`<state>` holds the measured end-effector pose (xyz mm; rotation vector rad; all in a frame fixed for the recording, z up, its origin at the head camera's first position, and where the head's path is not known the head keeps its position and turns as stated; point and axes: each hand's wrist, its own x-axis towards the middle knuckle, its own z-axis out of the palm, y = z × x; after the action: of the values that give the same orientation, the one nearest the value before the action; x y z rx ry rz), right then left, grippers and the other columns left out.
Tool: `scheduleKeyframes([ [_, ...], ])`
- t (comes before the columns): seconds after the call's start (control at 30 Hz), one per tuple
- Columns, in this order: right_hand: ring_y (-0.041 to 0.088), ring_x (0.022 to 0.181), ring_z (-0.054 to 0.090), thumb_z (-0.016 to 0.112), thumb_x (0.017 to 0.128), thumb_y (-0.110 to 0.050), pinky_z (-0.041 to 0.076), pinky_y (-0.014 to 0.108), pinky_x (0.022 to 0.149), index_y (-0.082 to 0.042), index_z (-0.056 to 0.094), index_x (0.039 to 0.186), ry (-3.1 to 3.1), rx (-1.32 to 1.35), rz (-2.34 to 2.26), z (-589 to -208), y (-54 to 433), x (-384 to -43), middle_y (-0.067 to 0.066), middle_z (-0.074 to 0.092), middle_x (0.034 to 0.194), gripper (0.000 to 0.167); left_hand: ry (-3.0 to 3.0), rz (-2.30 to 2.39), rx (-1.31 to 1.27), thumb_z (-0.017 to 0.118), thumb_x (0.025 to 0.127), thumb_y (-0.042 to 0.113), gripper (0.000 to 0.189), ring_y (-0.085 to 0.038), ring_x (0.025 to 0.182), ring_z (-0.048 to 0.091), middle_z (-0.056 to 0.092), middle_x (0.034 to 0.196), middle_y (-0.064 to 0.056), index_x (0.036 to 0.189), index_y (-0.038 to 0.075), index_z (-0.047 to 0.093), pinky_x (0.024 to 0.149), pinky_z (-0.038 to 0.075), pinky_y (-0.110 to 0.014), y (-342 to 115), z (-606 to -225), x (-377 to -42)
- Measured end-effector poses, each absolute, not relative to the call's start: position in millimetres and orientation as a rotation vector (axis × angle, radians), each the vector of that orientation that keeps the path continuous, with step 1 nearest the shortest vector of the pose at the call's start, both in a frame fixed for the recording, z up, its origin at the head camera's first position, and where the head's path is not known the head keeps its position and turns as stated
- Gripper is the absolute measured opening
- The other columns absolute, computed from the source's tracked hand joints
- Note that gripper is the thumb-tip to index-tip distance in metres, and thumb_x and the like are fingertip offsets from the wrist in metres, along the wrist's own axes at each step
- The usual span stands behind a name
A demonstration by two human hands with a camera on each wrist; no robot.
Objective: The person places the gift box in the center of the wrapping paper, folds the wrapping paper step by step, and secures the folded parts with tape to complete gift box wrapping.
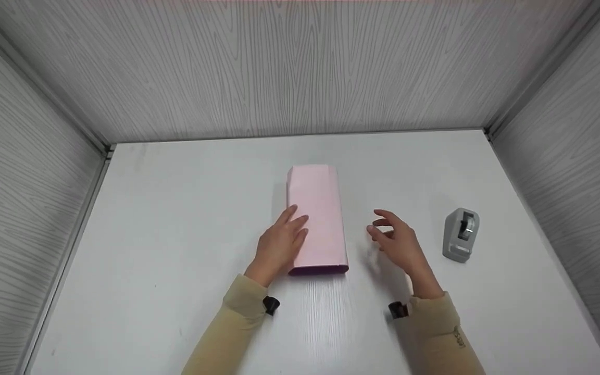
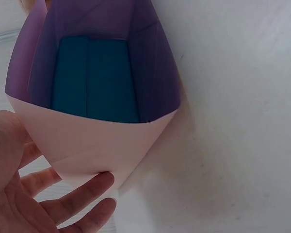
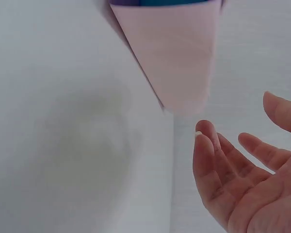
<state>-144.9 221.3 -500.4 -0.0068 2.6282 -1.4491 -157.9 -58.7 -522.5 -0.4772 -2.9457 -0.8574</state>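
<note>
A sheet of wrapping paper [image 1: 320,213], pink outside and purple inside, lies folded round a blue box [image 2: 109,80] in the middle of the table. The near end of the paper gapes, and through it the box shows in the left wrist view. On the left part of the pink top rests my left hand [image 1: 277,244], its fingers spread and fairly straight. My right hand [image 1: 400,246] hovers to the right of the paper, apart from it, fingers loosely bent and holding nothing.
A grey tape dispenser [image 1: 456,245] with a roll in it stands on the white table [image 1: 185,219] to the right of my right hand. Wood-grained panels [image 1: 300,67] close in the table at the back and both sides.
</note>
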Motion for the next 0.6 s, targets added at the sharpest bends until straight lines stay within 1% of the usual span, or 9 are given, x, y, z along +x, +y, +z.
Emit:
scheduleKeyframes([
  [0.1, 0.023, 0.096, 0.066, 0.062, 0.097, -0.036, 0.056, 0.035, 0.075, -0.013, 0.046, 0.144, 2.66, 0.047, -1.445, -497, 236, -139, 0.012, 0.06, 0.125, 0.055, -2.961, -0.843, -0.489, 0.054, 0.102, 0.028, 0.038, -0.032, 0.115, 0.061, 0.039, 0.152, -0.008, 0.137, 0.015, 0.059, 0.085, 0.054, -0.045, -59, -523, -159],
  [0.2, 0.024, 0.098, 0.065, 0.061, 0.097, -0.036, 0.056, 0.036, 0.076, -0.01, 0.045, 0.145, 2.682, 0.09, -1.461, -494, 252, -133, 0.015, 0.06, 0.126, 0.056, -2.979, -0.843, -0.502, 0.053, 0.102, 0.029, 0.039, -0.032, 0.113, 0.062, 0.037, 0.154, -0.008, 0.138, 0.016, 0.058, 0.084, 0.054, -0.045, -58, -523, -160],
  [0.4, 0.029, 0.104, 0.061, 0.057, 0.099, -0.037, 0.054, 0.035, 0.08, -0.007, 0.04, 0.147, 2.685, 0.203, -1.488, -488, 276, -121, 0.019, 0.056, 0.13, 0.059, -2.989, -0.846, -0.518, 0.05, 0.103, 0.03, 0.04, -0.032, 0.117, 0.059, 0.034, 0.155, -0.007, 0.141, 0.016, 0.055, 0.087, 0.053, -0.045, -57, -523, -164],
  [0.6, 0.03, 0.109, 0.06, 0.055, 0.098, -0.044, 0.052, 0.024, 0.078, -0.008, 0.04, 0.148, 2.739, 0.332, -1.424, -480, 300, -107, 0.02, 0.055, 0.132, 0.064, -3.012, -0.855, -0.51, 0.048, 0.104, 0.031, 0.042, -0.031, 0.126, 0.053, 0.032, 0.157, -0.005, 0.143, 0.018, 0.053, 0.096, 0.048, -0.045, -56, -522, -166],
])
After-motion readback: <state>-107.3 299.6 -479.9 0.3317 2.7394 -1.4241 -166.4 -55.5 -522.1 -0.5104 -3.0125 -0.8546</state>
